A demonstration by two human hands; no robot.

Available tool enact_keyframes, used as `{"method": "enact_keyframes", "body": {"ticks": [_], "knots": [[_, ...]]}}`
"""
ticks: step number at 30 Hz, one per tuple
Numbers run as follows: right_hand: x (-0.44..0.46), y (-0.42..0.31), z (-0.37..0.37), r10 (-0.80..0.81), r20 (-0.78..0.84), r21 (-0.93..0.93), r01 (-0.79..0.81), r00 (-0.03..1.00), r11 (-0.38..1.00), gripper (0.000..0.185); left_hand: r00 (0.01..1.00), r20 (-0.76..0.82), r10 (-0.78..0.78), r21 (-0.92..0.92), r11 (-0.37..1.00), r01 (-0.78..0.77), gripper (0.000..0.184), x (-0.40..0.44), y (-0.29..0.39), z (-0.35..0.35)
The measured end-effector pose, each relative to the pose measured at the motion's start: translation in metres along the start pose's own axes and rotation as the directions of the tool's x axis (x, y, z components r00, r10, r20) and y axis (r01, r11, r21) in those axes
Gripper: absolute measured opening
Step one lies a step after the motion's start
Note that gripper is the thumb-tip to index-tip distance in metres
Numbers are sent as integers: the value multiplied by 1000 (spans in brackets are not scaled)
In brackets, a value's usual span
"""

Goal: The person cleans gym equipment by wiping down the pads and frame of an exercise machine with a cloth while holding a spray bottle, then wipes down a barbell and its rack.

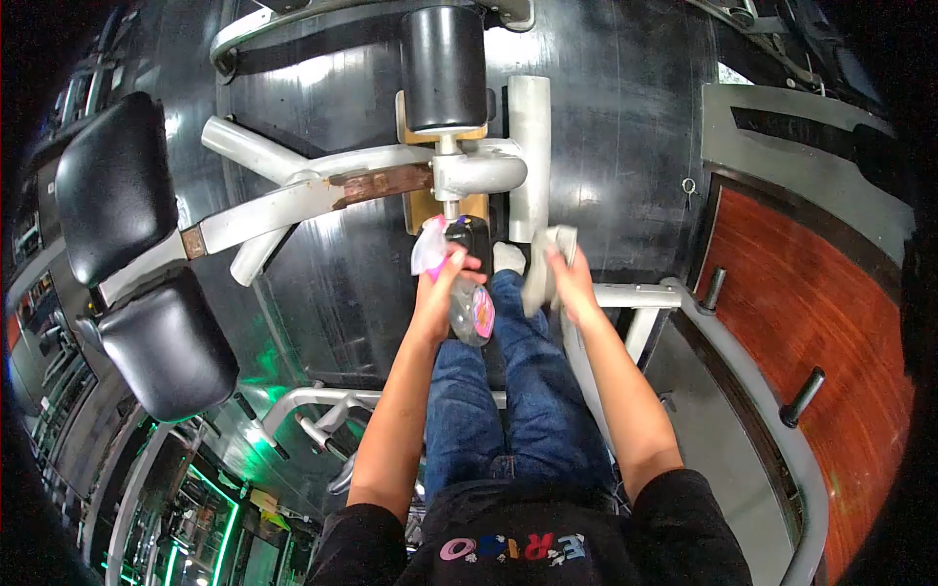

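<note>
Here we are, looking straight down, and our left hand (442, 293) is curled closed around the neck of a spray bottle (468, 314), thumb and fingers wrapped just below its pink-and-white spray head (430, 250). That's our one clear container in hand: see-through body, one bright pink-edged label (483, 312) on its side, slanting with the head up to the left and the base down to the right, above our jeans (518, 391). What's inside? We can see through the wall, but we can't tell whether there's liquid in there or how high it stands. Over on the other side, our right hand (575, 285) is partly closed on one pale cloth (547, 269), thumb on the near face, the other fingers mostly hidden, the cloth blurred and hanging beside the bottle, apart from it. Now the count around us! One black roller pad (444, 68) at the top, on the metal frame (283, 213), and two black cushions (117, 190) on the left, one above the other. Two dark pegs (803, 397) stick out by the reddish-brown panel (782, 322) on the right. Down by our legs, one light shoe (508, 257) shows on the dark floor (606, 127), close to the cloth.
</note>
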State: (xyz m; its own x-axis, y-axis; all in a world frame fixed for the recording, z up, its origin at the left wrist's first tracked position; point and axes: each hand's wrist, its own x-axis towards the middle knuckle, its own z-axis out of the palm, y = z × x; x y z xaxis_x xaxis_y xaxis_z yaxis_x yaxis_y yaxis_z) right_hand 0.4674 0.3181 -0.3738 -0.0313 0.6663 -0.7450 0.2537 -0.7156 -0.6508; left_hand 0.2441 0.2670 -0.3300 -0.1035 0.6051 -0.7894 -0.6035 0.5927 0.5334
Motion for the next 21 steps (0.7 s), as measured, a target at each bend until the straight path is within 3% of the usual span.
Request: {"method": "enact_keyframes", "body": {"ticks": [3, 5, 7, 9, 11, 12, 13, 15, 16, 17, 20, 21], "knots": [[54, -38, 18, -83, -210, -8, 83, 974, 997, 44, 996, 67, 60, -159, 986, -49, 35, -6, -19, -12], [95, -45, 37, -186, -219, -102, 167, 958, 981, 40, 993, 76, 88, -149, 986, -76, 35, -7, -22, -11], [106, -75, 73, -253, -137, -322, 199, 958, 926, 35, 989, 86, 118, -144, 984, -104, 36, -2, -25, -14], [88, -90, 111, -521, -121, -580, 366, 845, 728, 38, 985, 102, 143, -129, 983, -129, 40, 6, -29, -20], [68, -105, 122, -646, 208, -551, 634, 734, 543, 39, 991, 62, 115, -144, 984, -105, 42, 6, -26, -18], [59, -117, 120, -599, 370, -606, 673, 710, 423, 44, 991, 75, 113, -171, 980, -98, 42, 6, -26, -19], [63, -119, 113, -599, 380, -604, 680, 704, 416, 44, 990, 87, 115, -197, 976, -96, 43, 7, -24, -21], [76, -123, 96, -500, 631, -562, 794, 594, 234, 46, 994, 73, 84, -198, 978, -68, 44, 8, -24, -21], [81, -128, 95, -475, 658, -594, 790, 585, 151, 48, 995, 76, 64, -192, 980, -48, 44, 7, -22, -22], [85, -130, 98, -468, 617, -631, 753, 633, 186, 48, 996, 80, 43, -187, 982, -28, 45, 7, -20, -22], [75, -133, 127, -532, 538, -713, 690, 654, 126, 46, 997, 70, 42, -206, 978, -26, 41, 7, -18, -20], [72, -134, 134, -472, 587, -734, 678, 657, 30, 45, 997, 61, 40, -225, 974, -25, 35, 8, -19, -20]]}}
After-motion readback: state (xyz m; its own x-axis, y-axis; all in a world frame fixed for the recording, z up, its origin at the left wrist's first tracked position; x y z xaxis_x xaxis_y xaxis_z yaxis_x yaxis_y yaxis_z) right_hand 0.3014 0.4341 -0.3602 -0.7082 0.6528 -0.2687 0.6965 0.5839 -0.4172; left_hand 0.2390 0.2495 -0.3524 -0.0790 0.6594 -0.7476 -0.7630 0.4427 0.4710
